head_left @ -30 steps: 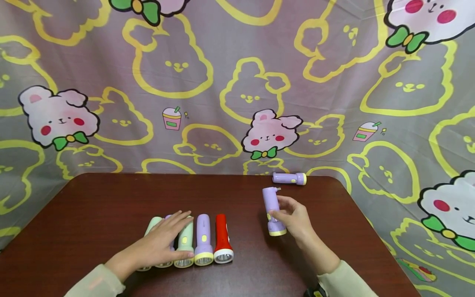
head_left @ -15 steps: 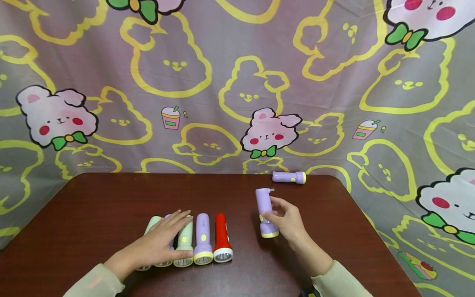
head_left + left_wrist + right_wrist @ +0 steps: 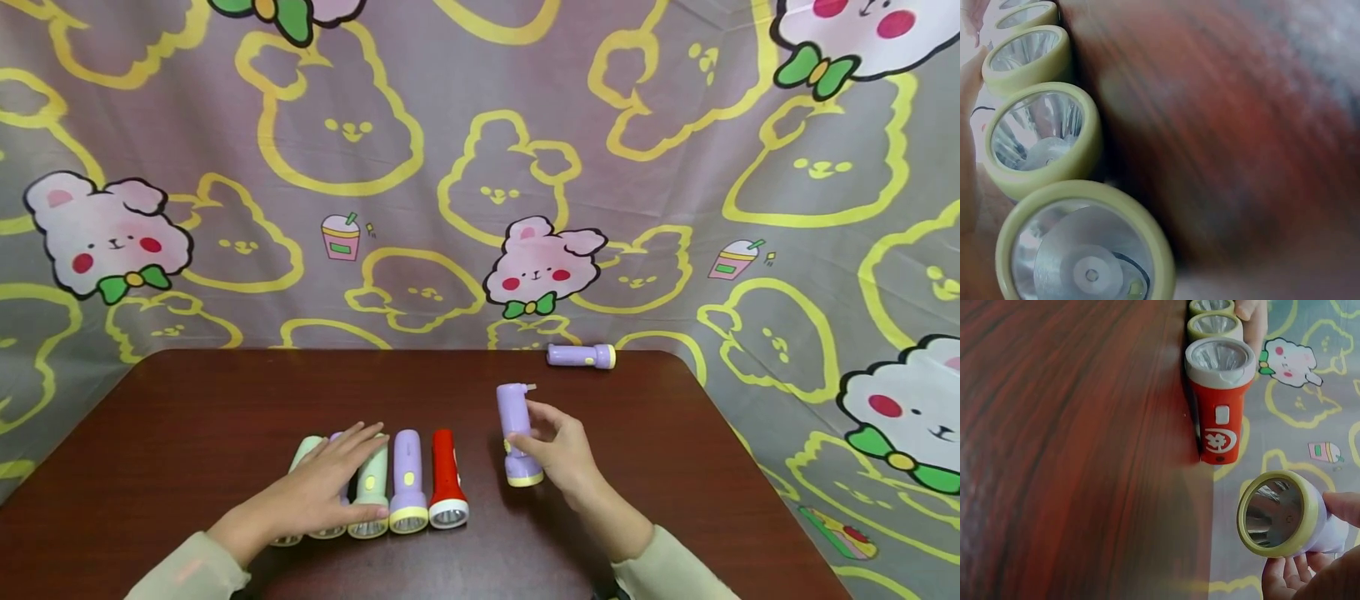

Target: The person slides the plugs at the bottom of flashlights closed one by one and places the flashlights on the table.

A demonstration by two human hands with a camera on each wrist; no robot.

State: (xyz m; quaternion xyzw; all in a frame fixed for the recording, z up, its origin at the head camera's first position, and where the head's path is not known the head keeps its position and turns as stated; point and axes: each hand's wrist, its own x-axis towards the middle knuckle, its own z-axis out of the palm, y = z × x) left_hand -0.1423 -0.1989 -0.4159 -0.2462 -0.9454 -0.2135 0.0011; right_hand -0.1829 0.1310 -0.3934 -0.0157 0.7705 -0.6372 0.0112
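Note:
My right hand [image 3: 566, 458] grips a lavender flashlight [image 3: 513, 417] between thumb and fingers, its yellow-rimmed lens end low and a small prong sticking out at its top. To the left lies a row of flashlights side by side, lenses toward me: a red one [image 3: 446, 467] with a white rim, a lavender one [image 3: 407, 467], a green one [image 3: 371, 479], and more under my left hand. That left hand [image 3: 311, 492] rests across the left part of the row with fingers extended, partly hiding a lavender flashlight and a green one [image 3: 303, 450]. The right wrist view shows the held flashlight's lens [image 3: 1274, 512].
Another lavender flashlight [image 3: 573, 356] lies on its side at the back edge of the dark brown table [image 3: 225, 400]. A patterned curtain [image 3: 427, 192] hangs right behind the table. A dark object shows partly below my right sleeve [image 3: 667, 567].
My right hand has carried the lavender flashlight leftward, closer to the red one. The left hand has stayed on the row, and the row lies as before.

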